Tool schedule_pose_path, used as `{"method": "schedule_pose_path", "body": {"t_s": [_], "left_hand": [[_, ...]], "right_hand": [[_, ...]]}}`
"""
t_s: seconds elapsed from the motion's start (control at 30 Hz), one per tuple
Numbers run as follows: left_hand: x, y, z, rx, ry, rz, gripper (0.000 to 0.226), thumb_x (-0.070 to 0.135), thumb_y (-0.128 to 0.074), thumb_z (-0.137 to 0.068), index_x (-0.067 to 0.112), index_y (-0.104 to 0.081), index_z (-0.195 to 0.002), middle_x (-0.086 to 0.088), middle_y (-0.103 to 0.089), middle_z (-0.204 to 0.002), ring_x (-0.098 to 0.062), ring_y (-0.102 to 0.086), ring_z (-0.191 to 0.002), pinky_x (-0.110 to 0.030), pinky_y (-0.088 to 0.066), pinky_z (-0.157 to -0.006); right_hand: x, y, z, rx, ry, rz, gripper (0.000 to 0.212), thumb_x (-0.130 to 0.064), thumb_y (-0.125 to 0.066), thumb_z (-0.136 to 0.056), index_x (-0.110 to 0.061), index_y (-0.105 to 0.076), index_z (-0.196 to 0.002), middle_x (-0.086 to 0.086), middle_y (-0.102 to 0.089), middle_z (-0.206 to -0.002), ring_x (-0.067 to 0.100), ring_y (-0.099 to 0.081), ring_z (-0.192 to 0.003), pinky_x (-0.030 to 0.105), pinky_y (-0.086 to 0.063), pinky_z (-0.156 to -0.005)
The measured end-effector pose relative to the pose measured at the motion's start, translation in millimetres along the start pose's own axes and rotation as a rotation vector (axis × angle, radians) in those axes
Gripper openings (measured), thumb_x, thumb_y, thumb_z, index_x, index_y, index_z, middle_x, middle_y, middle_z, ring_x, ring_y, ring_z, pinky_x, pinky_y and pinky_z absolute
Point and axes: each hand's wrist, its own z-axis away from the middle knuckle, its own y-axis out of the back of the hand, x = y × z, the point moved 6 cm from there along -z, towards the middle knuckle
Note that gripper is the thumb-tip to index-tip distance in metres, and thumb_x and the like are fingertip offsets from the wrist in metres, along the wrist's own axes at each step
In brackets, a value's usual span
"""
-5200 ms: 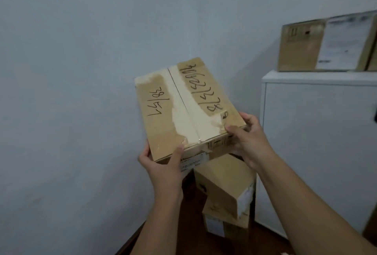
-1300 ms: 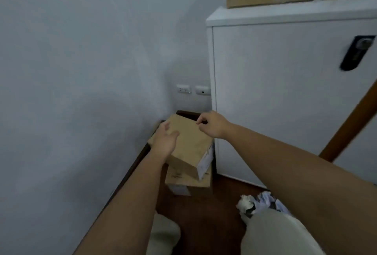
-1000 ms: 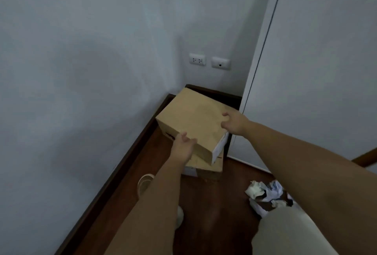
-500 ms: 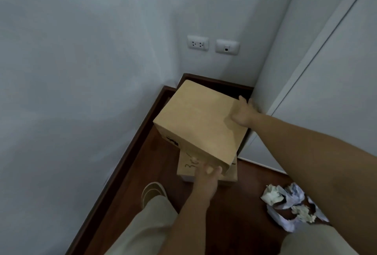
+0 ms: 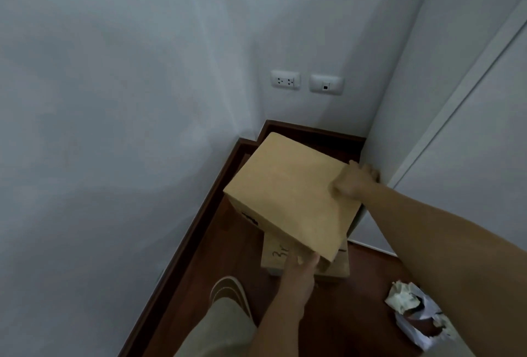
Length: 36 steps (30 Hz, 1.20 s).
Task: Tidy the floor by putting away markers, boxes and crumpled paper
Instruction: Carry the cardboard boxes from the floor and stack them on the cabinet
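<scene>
A plain brown cardboard box (image 5: 288, 194) sits tilted in the corner, on top of a flatter cardboard box (image 5: 275, 256) with handwriting on it. My left hand (image 5: 299, 268) grips the top box at its near lower corner, fingers tucked under the edge. My right hand (image 5: 353, 179) holds its far right edge, close to the white cabinet. A wad of crumpled paper (image 5: 413, 311) lies on the wooden floor at the lower right, partly hidden by my right arm.
White walls meet in a corner with a dark baseboard (image 5: 199, 222). Two wall sockets (image 5: 306, 82) sit above the boxes. A white cabinet (image 5: 456, 128) stands on the right. My trouser leg and shoe (image 5: 228, 296) are beside the lower box.
My view has tipped down and closer to the corner. My left hand slid from the box's top to its near lower corner; my right hand moved to the far right edge.
</scene>
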Motion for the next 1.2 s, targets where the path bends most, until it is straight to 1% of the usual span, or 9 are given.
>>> {"method": "schedule_pose_path", "body": {"t_s": [0.07, 0.13, 0.33, 0.47, 0.57, 0.77, 0.97, 1.13, 1.2], "left_hand": [[0.5, 10.0, -1.5, 0.054, -0.030, 0.040, 0.067, 0.034, -0.062, -0.091, 0.024, -0.031, -0.150, 0.007, -0.046, -0.130, -0.017, -0.048, -0.115, -0.030, -0.046, -0.088], [0.7, 24.2, -0.3, 0.172, -0.080, 0.103, 0.066, 0.026, -0.067, -0.088, 0.020, -0.037, -0.147, 0.008, -0.048, -0.126, -0.019, -0.050, -0.115, -0.039, -0.046, -0.099], [-9.4, 55.1, 22.8, 0.309, -0.103, 0.278, 0.074, 0.025, -0.082, -0.076, 0.017, -0.044, -0.140, -0.007, -0.058, -0.133, -0.027, -0.057, -0.117, -0.048, -0.047, -0.100], [-29.3, 64.7, 50.6, 0.358, 0.006, 0.348, 0.086, 0.042, -0.087, -0.064, 0.027, -0.042, -0.136, -0.005, -0.059, -0.127, -0.035, -0.059, -0.111, -0.061, -0.051, -0.085], [-39.1, 63.1, 72.9, 0.388, -0.020, 0.451, 0.088, 0.033, -0.091, -0.060, 0.028, -0.045, -0.134, -0.005, -0.061, -0.125, -0.033, -0.061, -0.108, -0.061, -0.054, -0.081], [-20.7, 55.6, 138.2, 0.447, -0.334, 0.563, 0.079, 0.017, -0.091, -0.060, 0.030, -0.053, -0.129, 0.000, -0.066, -0.121, -0.025, -0.065, -0.104, -0.055, -0.055, -0.087], [21.6, 61.3, 231.3, 0.463, -0.580, 0.629, 0.093, 0.030, -0.094, -0.040, 0.037, -0.056, -0.126, 0.009, -0.070, -0.115, -0.020, -0.067, -0.105, -0.049, -0.057, -0.086], [89.0, 43.9, 323.8, 0.462, -0.828, 0.601, 0.090, 0.038, -0.097, -0.037, 0.049, -0.058, -0.117, 0.014, -0.067, -0.115, -0.015, -0.065, -0.106, -0.047, -0.056, -0.087], [119.8, 34.8, 362.0, 0.442, -0.924, 0.564, 0.094, 0.045, -0.097, -0.034, 0.043, -0.058, -0.120, 0.009, -0.069, -0.116, -0.018, -0.065, -0.107, -0.046, -0.057, -0.086]], "right_hand": [[-1.2, -4.6, 8.0, -0.024, 0.018, 0.047, 0.084, -0.044, -0.061, -0.074, -0.010, -0.030, -0.144, 0.018, -0.034, -0.144, 0.039, -0.027, -0.133, 0.045, -0.031, -0.105], [-1.0, -12.3, 18.9, -0.047, 0.086, 0.018, 0.068, -0.041, -0.062, -0.079, -0.015, -0.039, -0.137, 0.016, -0.041, -0.133, 0.038, -0.034, -0.127, 0.044, -0.038, -0.100], [17.9, -41.2, 63.2, -0.250, 0.118, -0.635, 0.064, -0.015, -0.079, -0.075, -0.019, -0.039, -0.124, 0.009, -0.049, -0.125, 0.027, -0.055, -0.104, 0.042, -0.053, -0.079], [15.5, -46.6, 99.9, -0.255, 0.187, -0.646, 0.057, -0.013, -0.082, -0.072, -0.025, -0.043, -0.112, 0.004, -0.055, -0.113, 0.028, -0.063, -0.097, 0.050, -0.058, -0.078], [19.9, -39.9, 127.2, -0.217, 0.247, -0.634, 0.055, -0.016, -0.081, -0.073, -0.026, -0.043, -0.111, 0.002, -0.056, -0.114, 0.026, -0.063, -0.098, 0.052, -0.056, -0.083], [23.2, 9.0, 200.1, -0.083, 0.447, -0.723, 0.054, -0.014, -0.079, -0.076, -0.027, -0.045, -0.115, -0.003, -0.055, -0.123, 0.018, -0.058, -0.106, 0.047, -0.056, -0.087], [14.2, 82.1, 291.5, -0.039, 0.746, -0.773, 0.050, -0.018, -0.071, -0.085, -0.032, -0.042, -0.122, -0.007, -0.052, -0.136, 0.012, -0.056, -0.114, 0.042, -0.051, -0.097], [11.2, 181.4, 371.1, 0.058, 0.987, -0.863, 0.045, -0.011, -0.068, -0.088, -0.034, -0.044, -0.119, -0.012, -0.052, -0.137, -0.018, -0.053, -0.105, 0.008, -0.049, -0.081], [15.3, 223.4, 405.5, 0.106, 1.067, -0.892, 0.044, -0.011, -0.067, -0.088, -0.039, -0.044, -0.113, -0.014, -0.051, -0.136, -0.022, -0.050, -0.105, 0.007, -0.048, -0.083]]}}
